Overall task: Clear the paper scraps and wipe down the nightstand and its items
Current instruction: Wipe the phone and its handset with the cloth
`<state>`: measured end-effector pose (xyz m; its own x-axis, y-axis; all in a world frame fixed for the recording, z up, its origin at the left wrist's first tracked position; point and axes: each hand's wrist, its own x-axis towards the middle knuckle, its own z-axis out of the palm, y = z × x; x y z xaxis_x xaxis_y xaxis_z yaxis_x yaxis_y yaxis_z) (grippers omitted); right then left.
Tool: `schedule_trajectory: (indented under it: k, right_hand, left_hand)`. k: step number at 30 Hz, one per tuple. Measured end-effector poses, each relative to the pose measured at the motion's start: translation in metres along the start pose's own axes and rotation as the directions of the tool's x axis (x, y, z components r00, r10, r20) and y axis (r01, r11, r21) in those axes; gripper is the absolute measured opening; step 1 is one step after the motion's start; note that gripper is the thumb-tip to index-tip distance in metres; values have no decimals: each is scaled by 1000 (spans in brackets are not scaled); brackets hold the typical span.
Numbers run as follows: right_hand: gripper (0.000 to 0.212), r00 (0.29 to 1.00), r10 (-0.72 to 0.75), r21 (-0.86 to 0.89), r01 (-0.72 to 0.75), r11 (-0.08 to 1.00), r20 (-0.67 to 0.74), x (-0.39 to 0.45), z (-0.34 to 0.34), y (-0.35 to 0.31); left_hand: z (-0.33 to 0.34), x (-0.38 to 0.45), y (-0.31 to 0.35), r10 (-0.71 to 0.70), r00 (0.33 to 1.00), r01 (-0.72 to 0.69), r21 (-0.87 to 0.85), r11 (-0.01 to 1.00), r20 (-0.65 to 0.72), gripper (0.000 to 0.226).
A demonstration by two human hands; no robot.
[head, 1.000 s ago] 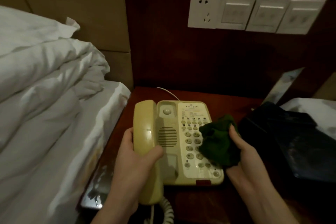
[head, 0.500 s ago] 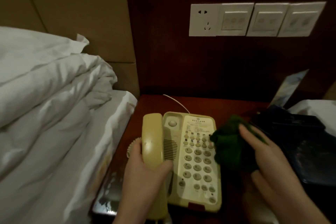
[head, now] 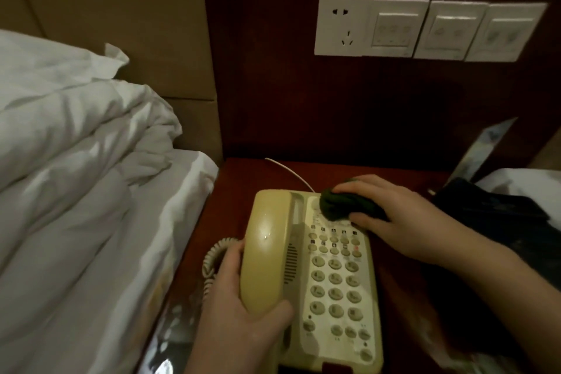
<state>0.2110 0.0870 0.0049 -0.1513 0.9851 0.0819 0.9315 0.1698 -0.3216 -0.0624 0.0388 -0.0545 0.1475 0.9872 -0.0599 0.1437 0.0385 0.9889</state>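
Note:
A cream desk telephone (head: 337, 285) sits on the dark red nightstand (head: 243, 179). My left hand (head: 239, 322) grips the lower end of its handset (head: 267, 246), which lies in the cradle, thumb on the right side. My right hand (head: 391, 215) holds a bunched dark green cloth (head: 343, 203) and presses it on the top of the phone's face, above the keypad. A coiled cord (head: 212, 261) hangs at the phone's left side.
A bed with a rumpled white duvet (head: 76, 176) lies to the left. A wall socket and switch panel (head: 425, 29) is above. Dark items (head: 498, 215) and a leaning card (head: 482, 149) sit at the nightstand's right, beside white bedding (head: 528, 182).
My right hand carried the green cloth from the phone's right side up to the top of its face. The left hand stayed on the handset. The view moved closer.

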Motion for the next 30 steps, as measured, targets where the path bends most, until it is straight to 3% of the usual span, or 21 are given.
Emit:
schedule_trajectory:
  k: [6, 13, 22, 30]
  right_hand:
    - [44, 997, -61, -133, 55, 990, -42, 9, 2, -8]
    - [41, 991, -80, -29, 77, 997, -109, 42, 24, -43]
    - [41, 972, 191, -119, -207, 971, -135, 27, 7, -20]
    - [35, 997, 23, -115, -31, 993, -67, 78, 35, -59]
  left_hand:
    - [-4, 0, 5, -45, 998, 39, -157, 987, -37, 70]
    - [-2, 3, 6, -142, 986, 113, -278, 954, -87, 72]
    - [0, 3, 3, -162, 981, 119, -320, 940, -110, 74]
    - [3, 2, 6, -168, 981, 141, -233, 962, -99, 67]
